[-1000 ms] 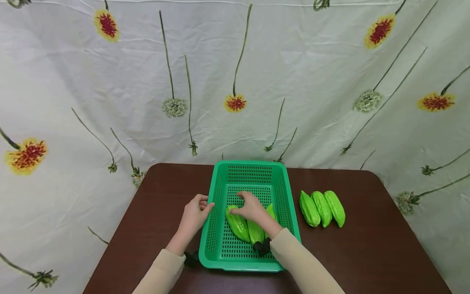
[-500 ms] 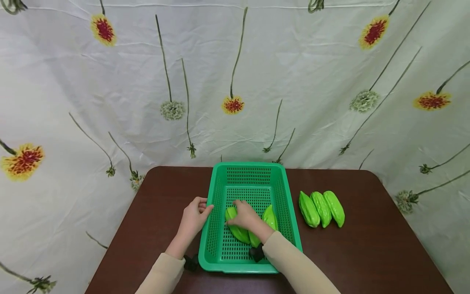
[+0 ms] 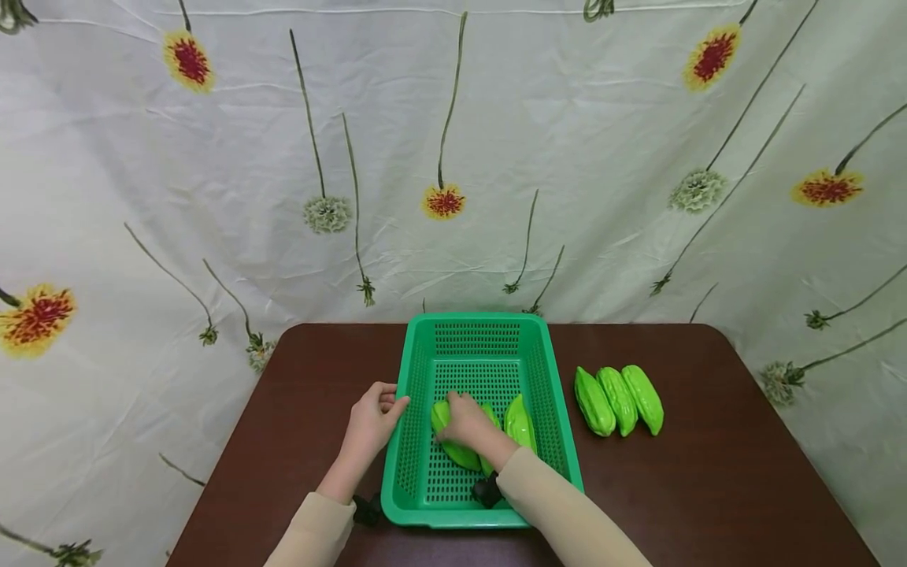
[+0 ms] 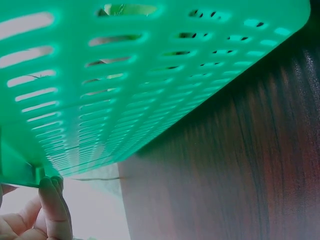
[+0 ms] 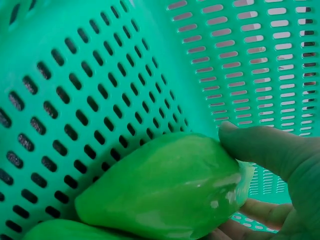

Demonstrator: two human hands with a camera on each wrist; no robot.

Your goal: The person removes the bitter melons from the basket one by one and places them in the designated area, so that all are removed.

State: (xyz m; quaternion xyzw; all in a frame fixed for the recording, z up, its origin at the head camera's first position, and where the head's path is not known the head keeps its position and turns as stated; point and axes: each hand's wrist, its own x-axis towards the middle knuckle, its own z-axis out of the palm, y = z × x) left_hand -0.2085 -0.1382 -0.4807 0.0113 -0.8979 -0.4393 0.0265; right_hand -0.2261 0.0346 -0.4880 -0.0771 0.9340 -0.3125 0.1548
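Right hand is inside the green basket, thumb and fingers curled round the leftmost gourd — firm hold, thumb across its upper side in the right wrist view. That gourd lies low on the basket floor near the left wall. Two more gourds in the basket: one mostly hidden under the hand, one just right of it, leaning toward the right wall.

Left hand grips the basket's left rim from outside, fingers curled at the edge; left wrist view shows fingertips touching the rim's underside.

Basket sits mid-table on the dark brown table, long side running away from the person. Three gourds in a row on the table right of the basket, touching each other, apart from the basket wall. Floral cloth backdrop behind
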